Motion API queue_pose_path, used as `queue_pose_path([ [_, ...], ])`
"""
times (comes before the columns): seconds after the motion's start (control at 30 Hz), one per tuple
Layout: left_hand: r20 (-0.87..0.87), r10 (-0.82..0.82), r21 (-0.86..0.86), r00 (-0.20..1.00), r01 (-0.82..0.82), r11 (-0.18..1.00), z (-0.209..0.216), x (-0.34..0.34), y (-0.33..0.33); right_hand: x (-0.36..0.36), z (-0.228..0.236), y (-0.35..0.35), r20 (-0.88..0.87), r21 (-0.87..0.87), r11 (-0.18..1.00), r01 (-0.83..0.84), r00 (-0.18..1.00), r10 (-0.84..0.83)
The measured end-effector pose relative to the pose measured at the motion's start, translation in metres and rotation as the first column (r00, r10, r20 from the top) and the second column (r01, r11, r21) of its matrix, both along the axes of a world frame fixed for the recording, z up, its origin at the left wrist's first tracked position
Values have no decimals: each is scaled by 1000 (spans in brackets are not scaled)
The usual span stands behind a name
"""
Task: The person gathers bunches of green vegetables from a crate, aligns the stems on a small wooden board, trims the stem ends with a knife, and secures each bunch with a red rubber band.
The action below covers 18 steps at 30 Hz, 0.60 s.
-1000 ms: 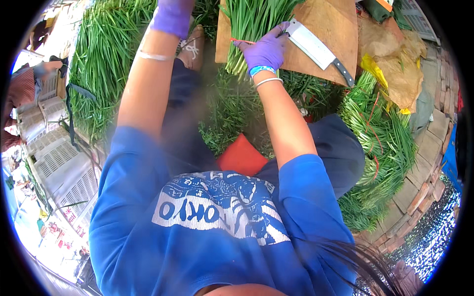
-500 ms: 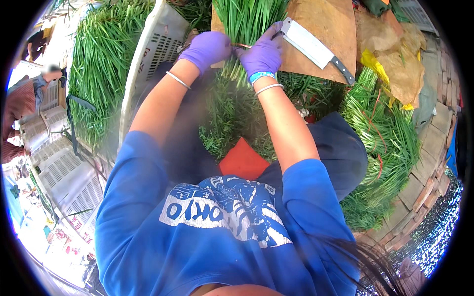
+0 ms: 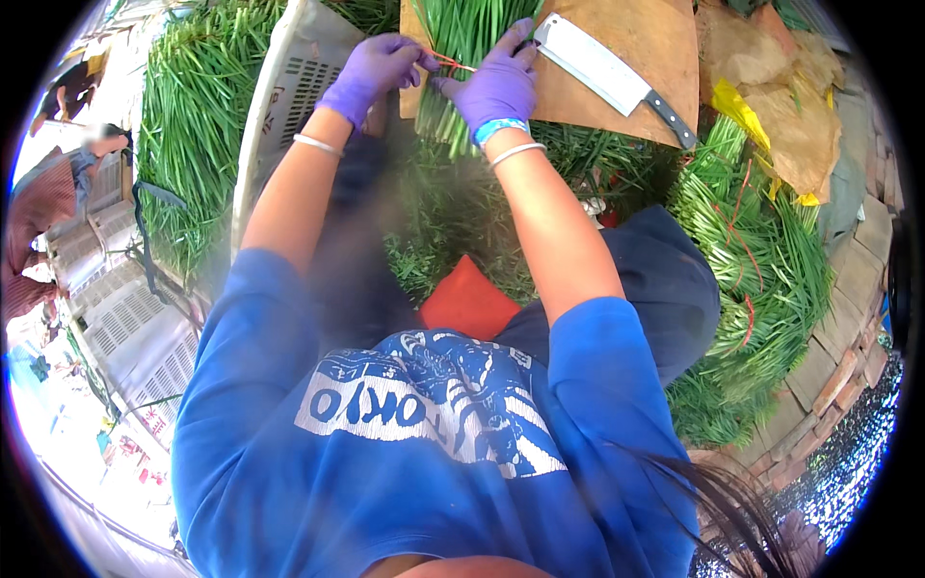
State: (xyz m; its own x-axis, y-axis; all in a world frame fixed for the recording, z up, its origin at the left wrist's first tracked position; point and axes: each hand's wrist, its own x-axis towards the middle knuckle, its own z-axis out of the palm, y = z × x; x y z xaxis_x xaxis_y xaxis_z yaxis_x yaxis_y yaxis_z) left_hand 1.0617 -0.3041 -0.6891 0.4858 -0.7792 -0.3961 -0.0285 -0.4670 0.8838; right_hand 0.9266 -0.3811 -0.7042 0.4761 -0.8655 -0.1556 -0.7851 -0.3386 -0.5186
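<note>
Both my hands wear purple gloves. A bunch of long green garlic chives [image 3: 474,29] lies on a brown board [image 3: 646,43], its pale cut ends toward me. Around the bunch runs a thin red tie [image 3: 445,61]. My left hand [image 3: 374,77] is closed in a pinch on the tie's end, drawing it out to the left. My right hand [image 3: 496,91] presses on the bunch, thumb and fingers spread across its right side. A cleaver [image 3: 607,77] with a black handle rests on the board just right of that hand.
A white plastic crate [image 3: 279,106] stands left, beside heaped chives [image 3: 202,106]. Tied chives [image 3: 737,250] are piled on the right, below brown sheeting [image 3: 771,96]. Loose greens [image 3: 443,202] and a red cloth-like piece [image 3: 467,301] lie between my legs. Another person [image 3: 58,183] is at far left.
My left hand has moved away from the bunch to the left, stretching the red tie. My right hand stays on the bunch. The view has shifted slightly.
</note>
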Motion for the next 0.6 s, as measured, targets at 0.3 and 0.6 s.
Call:
queue_pose_path([
  [0.3, 425, -83, 228, 901, -17, 974, -27, -36, 28, -8, -7, -16, 9, 168, 974, -155, 988, 156],
  [0.6, 152, 102, 130, 983, -122, 984, -30, -30, 29, -9, -6, -13, 47, 178, 977, -118, 993, 112],
])
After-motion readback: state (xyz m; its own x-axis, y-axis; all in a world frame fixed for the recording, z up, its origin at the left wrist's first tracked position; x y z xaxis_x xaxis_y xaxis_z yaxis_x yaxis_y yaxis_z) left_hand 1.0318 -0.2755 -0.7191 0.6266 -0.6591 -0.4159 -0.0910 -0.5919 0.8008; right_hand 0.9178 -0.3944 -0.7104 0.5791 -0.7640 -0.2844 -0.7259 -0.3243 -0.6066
